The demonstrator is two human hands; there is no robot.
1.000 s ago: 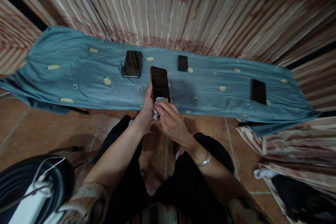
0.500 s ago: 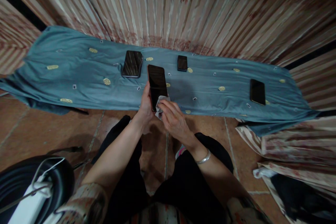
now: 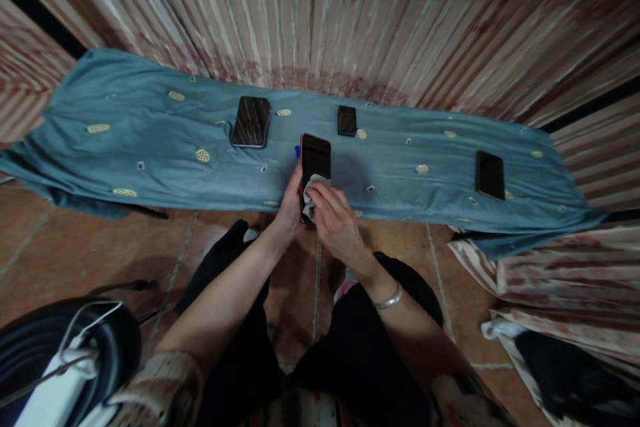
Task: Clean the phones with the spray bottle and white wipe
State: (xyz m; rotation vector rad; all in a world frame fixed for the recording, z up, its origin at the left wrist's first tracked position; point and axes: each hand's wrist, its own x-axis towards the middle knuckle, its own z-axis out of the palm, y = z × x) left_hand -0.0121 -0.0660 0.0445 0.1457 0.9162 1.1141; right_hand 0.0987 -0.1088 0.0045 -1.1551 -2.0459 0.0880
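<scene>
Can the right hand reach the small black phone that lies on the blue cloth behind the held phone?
Probably yes. The small black phone lies uncovered just beyond the right hand, with only bare blue cloth between, but that hand's grip is taken by a white wipe.

the right hand and white cloth are covering the held phone's lower half. the frame's bottom edge is cutting off both sleeves.

I hold a dark phone in my left hand, upright and a little tilted, its black screen toward me (the screen is off). It is above the near edge of the blue cloth. A small white wipe under my right hand presses on the lower part of the screen.
</scene>
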